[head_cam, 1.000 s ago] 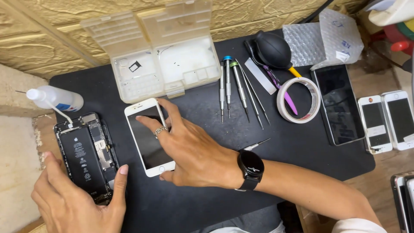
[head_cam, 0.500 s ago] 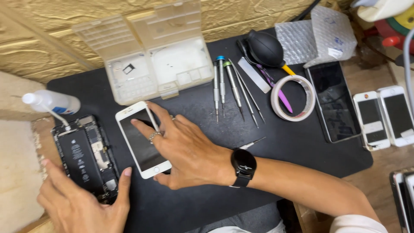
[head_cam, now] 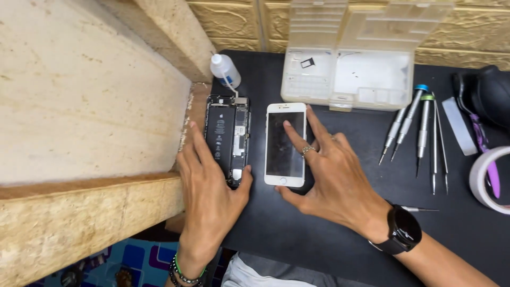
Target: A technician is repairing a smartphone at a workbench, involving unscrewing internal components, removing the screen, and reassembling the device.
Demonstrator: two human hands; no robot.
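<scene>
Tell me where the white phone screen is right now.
In the head view, the white phone screen lies on the black mat under the right hand, just right of the opened phone body.

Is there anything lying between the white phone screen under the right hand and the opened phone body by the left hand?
Nothing visible. Only bare black mat separates the white phone screen from the opened phone body; right hand rests on the screen, left hand alongside the body.

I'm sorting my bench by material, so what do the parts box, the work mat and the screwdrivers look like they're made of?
Parts box: translucent whitish plastic, matte; the wall shows dimly through its raised lid. Work mat: black and dull, no glare, probably rubber or silicone, though the look leaves it open. Screwdrivers: silvery metal shafts with a soft shine; blue and green end caps, likely plastic.
</scene>
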